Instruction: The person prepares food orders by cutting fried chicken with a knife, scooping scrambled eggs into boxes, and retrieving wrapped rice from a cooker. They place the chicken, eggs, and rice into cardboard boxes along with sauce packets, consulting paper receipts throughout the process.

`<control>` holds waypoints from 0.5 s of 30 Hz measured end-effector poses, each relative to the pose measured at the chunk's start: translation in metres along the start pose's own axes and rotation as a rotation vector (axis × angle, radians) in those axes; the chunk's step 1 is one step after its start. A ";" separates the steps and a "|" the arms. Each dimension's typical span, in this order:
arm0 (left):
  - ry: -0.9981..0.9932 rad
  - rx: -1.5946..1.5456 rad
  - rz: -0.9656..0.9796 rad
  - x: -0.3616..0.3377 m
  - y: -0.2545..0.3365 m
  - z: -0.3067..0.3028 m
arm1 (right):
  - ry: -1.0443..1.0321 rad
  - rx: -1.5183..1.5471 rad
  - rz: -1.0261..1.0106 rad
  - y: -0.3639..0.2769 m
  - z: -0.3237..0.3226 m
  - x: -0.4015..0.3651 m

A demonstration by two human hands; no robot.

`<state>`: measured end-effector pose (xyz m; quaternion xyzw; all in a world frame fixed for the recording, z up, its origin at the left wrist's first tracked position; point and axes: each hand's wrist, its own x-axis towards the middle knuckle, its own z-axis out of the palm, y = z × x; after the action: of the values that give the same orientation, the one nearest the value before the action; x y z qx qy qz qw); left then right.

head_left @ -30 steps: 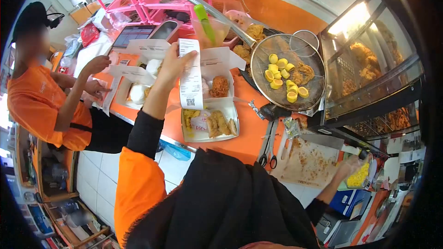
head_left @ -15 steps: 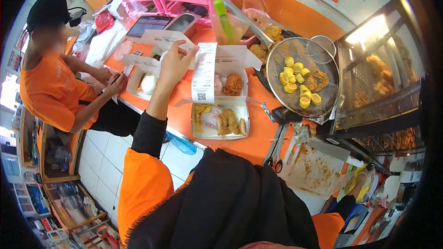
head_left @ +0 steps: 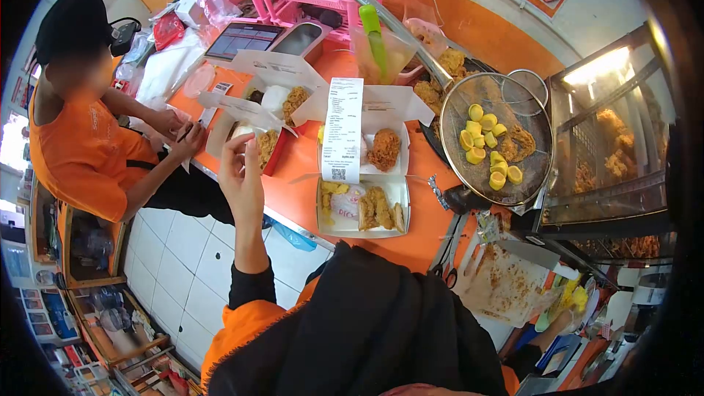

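Note:
My left hand (head_left: 243,176) is raised over the counter's front edge, fingers apart and holding nothing. Just behind it stands an open food box (head_left: 220,139) with rice and fried chicken. To its right, a long printed receipt (head_left: 342,128) hangs over another open box holding a fried chicken piece (head_left: 384,149). The nearer box (head_left: 398,233) contains chicken strips (head_left: 375,209), yellow pieces and a wrapped white bundle with red print. My right hand (head_left: 555,328) reaches low at the right, beside a yellow-and-green item (head_left: 568,297); its fingers are hard to make out.
A mesh strainer (head_left: 455,114) holding yellow rolls rests over a tray of fried chicken. Scissors (head_left: 444,268) and a crumb-covered tray (head_left: 506,279) lie nearer. A lit glass warmer (head_left: 601,139) stands right. A co-worker (head_left: 88,147) in orange writes at the left.
My left hand has moved down and left, away from the receipt, uncovering the boxes behind. My right hand has shifted slightly down. The view has turned a little, and the co-worker keeps writing.

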<state>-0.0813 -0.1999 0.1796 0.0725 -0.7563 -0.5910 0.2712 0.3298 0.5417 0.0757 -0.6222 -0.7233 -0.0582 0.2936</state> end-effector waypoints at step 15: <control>0.033 -0.129 0.243 -0.014 0.008 0.062 | 0.342 0.207 -0.411 0.068 -0.093 -0.051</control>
<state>-0.0984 -0.1384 0.1734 -0.0276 -0.7154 -0.5997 0.3574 0.4288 0.4707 0.1079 -0.4102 -0.7764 -0.1466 0.4555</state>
